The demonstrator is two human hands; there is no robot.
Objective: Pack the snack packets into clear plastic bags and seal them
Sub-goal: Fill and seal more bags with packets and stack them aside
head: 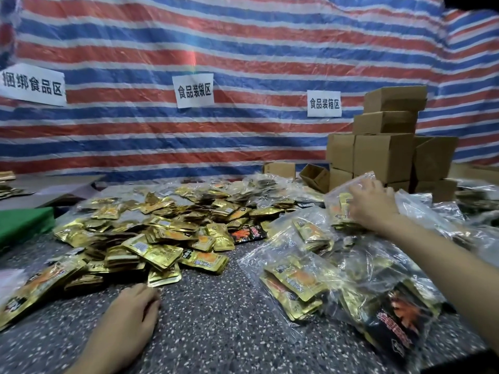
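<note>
A heap of loose gold snack packets (162, 230) covers the middle of the speckled floor (216, 319), with a black and red packet (249, 233) at its right edge. Clear plastic bags filled with packets (310, 279) lie piled on the right. My right hand (374, 206) reaches out over that pile and grips a filled clear bag (340, 203), which stands tilted on top of the others. My left hand (135, 311) rests on the floor near the front of the loose heap, fingers loosely curled, holding nothing.
Stacked cardboard boxes (383, 152) stand at the back right, with one open box (316, 176) beside them. A striped red, white and blue tarp (243, 49) with three paper signs forms the back wall. A green object (21, 225) lies at the left.
</note>
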